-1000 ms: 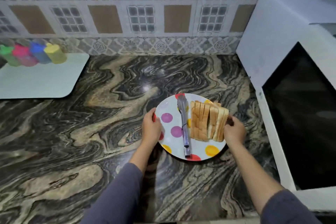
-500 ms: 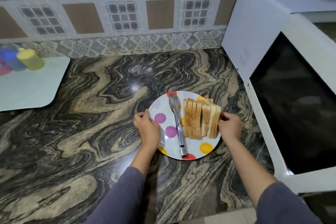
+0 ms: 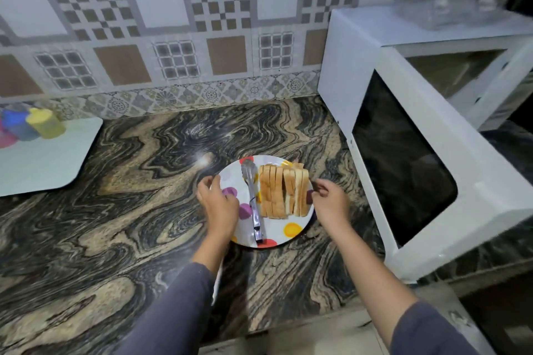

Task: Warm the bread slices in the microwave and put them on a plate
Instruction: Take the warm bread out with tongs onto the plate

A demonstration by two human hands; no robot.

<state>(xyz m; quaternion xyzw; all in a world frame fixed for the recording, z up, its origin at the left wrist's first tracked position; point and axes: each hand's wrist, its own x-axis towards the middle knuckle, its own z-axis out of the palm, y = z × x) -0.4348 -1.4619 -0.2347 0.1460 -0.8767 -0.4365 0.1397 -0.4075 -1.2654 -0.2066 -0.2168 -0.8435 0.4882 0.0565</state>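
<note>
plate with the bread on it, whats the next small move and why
Probably lift the tongs off the plate with the left hand: they look metal, lie beside the bread slices, and the microwave door stands open.

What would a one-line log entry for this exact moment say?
plate: on counter, bread slices and tongs on it | left hand: at left rim | right hand: at right rim | grip: unclear | microwave door: open
</note>
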